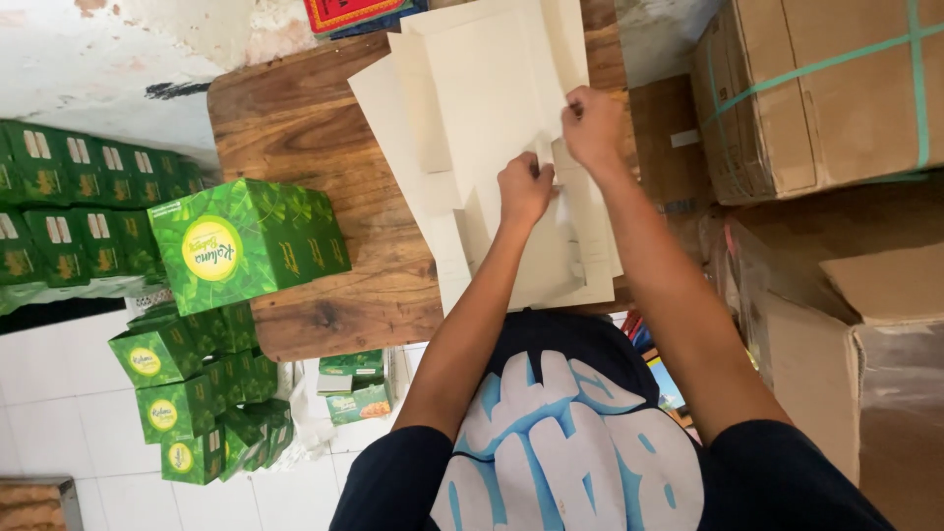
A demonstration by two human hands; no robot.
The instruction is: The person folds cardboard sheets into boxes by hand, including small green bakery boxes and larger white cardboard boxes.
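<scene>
Left hand (524, 187) and right hand (592, 126) both pinch the flat cream cardboard sheet (492, 88) on the wooden worktop (295, 128), green box (246, 241) sitting nearby.

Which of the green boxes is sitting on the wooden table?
The large green box at the table's left edge; the others are stacked on the floor.

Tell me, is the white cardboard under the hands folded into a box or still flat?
Flat: the white cardboard lies spread on the wooden table, both hands pressing it.
</scene>
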